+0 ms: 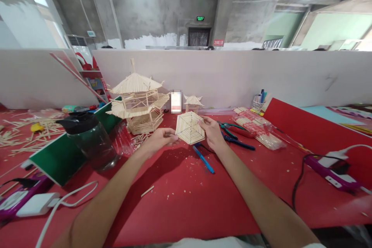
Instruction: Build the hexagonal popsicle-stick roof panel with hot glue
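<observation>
Between my hands, raised above the red table, is a hexagonal panel (190,128) of pale wooden sticks laid in rings. My right hand (213,131) pinches its right edge, thumb on the near face. At its left corner my left hand (161,139) has its fingers closed on the edge. Below the panel lies a blue pen (204,159). Behind on the left stands a two-tiered stick pavilion (136,102), and a smaller stick pavilion (193,101) is behind the panel, its lower part partly hidden.
A dark-lidded clear jug (90,139) stands left, beside a green board (62,162). Pliers (238,142) and bagged sticks (261,128) lie right. Purple power strips (331,174) with cables sit toward both sides. A white partition (226,77) closes off the back.
</observation>
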{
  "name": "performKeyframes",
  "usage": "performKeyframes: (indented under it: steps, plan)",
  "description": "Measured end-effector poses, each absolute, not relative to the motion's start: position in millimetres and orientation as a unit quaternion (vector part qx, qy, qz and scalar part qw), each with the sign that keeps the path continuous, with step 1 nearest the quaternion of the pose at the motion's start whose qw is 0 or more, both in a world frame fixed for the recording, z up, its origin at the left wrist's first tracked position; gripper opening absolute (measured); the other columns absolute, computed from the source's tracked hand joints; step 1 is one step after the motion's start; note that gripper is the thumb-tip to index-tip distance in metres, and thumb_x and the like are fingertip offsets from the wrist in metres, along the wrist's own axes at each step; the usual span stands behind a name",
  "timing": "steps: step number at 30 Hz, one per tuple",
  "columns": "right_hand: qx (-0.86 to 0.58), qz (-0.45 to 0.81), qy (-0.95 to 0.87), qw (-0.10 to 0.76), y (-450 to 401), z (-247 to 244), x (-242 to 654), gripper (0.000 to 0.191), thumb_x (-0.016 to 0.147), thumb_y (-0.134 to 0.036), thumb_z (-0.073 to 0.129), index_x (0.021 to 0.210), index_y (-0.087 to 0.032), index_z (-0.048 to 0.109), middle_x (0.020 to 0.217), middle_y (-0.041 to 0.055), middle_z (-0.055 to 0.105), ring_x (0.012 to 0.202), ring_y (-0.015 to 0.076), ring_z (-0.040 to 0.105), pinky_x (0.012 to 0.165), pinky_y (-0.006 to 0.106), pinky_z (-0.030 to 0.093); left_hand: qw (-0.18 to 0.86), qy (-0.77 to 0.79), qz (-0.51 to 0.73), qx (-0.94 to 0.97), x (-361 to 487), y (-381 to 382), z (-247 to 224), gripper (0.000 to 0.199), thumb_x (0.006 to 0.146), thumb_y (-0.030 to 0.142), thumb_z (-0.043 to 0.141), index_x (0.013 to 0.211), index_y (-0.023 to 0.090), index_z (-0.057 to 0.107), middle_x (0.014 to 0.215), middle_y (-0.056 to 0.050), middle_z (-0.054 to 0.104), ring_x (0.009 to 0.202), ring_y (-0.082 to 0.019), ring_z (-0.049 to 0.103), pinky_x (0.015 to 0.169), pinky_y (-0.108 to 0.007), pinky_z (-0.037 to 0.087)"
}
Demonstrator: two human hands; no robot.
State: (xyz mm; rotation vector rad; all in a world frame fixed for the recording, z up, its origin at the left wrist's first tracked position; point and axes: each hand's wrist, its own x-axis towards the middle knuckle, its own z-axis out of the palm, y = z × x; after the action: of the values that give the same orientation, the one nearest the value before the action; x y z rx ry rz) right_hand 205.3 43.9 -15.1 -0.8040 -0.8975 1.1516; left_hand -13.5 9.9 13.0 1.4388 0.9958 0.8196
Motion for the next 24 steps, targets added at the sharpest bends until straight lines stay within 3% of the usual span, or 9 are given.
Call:
performKeyframes:
  steps: [10, 13, 17, 24]
  plan:
    - [-0.347, 0.509, -0.423, 0.665, 33.8, -4.7, 195.7, 0.044, 0.062, -0.039, 0.078, 0.097, -0.018, 0.062, 0.095, 0.0066, 0.074, 0.083, 0.0221, 0.069, 0.074, 0.035, 0.056, 0.595, 0.426, 0.392, 0.558, -5.1, 6.0, 8.9, 0.03, 0.067, 0.032, 0.081, 0.082, 0.014, 0.062, 0.078, -0.004, 0.071, 0.07, -0.012, 0.067, 0.073, -0.026, 0.055]
    - [-0.317, 0.569, -0.447, 0.613, 28.3, -1.5, 193.9, 0.044, 0.062, -0.041, 0.078, 0.097, -0.019, 0.062, 0.097, 0.0065, 0.074, 0.088, 0.0234, 0.069, 0.074, 0.035, 0.057, 0.595, 0.427, 0.429, 0.529, -2.8, 5.8, 9.3, 0.027, 0.068, 0.03, 0.08, 0.081, 0.015, 0.061, 0.072, -0.002, 0.07, 0.068, -0.012, 0.067, 0.074, -0.025, 0.055]
    - [-0.294, 0.645, -0.462, 0.533, 22.5, -0.7, 191.8, 0.038, 0.062, -0.038, 0.079, 0.091, -0.019, 0.063, 0.098, 0.0078, 0.073, 0.089, 0.0237, 0.07, 0.075, 0.034, 0.057, 0.615, 0.419, 0.476, 0.47, 0.6, 6.5, 11.4, 0.026, 0.068, 0.022, 0.079, 0.083, 0.016, 0.06, 0.083, -0.004, 0.073, 0.071, -0.011, 0.069, 0.074, -0.022, 0.055]
    - [-0.277, 0.632, -0.437, 0.577, 23.4, -2.3, 184.8, 0.046, 0.057, -0.03, 0.084, 0.096, -0.022, 0.061, 0.096, 0.0025, 0.073, 0.085, 0.0191, 0.07, 0.077, 0.031, 0.057, 0.626, 0.372, 0.525, 0.441, 10.3, 3.3, 10.2, 0.035, 0.067, 0.015, 0.078, 0.095, 0.017, 0.058, 0.092, -0.004, 0.075, 0.079, -0.013, 0.071, 0.084, -0.027, 0.056]
